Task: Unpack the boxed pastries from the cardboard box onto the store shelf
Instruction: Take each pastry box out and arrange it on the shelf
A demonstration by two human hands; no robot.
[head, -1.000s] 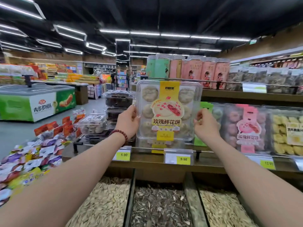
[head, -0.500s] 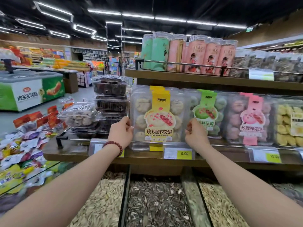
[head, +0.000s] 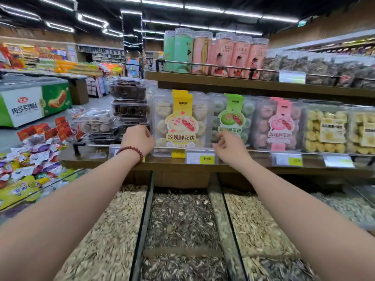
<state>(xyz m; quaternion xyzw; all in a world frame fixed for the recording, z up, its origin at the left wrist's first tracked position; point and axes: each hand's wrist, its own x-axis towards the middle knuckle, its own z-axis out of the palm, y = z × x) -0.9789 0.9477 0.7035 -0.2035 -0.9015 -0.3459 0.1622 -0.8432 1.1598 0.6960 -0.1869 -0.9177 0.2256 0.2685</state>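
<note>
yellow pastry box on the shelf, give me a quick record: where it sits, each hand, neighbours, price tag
box: yellow-label pastry box, upright on the middle shelf
left hand: grips the box's left edge
right hand: fingers curled at the box's lower right corner; grip unclear
right neighbours: green-label box, then pink-label box
left neighbour: stacked dark pastry trays
price tag: yellow, reads 9.90, below the box
under shelf: seed bins

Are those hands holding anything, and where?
The left hand is at the lower left edge of the yellow-label pastry box, the right hand at its lower right corner; gripping or just touching cannot be told.
</note>
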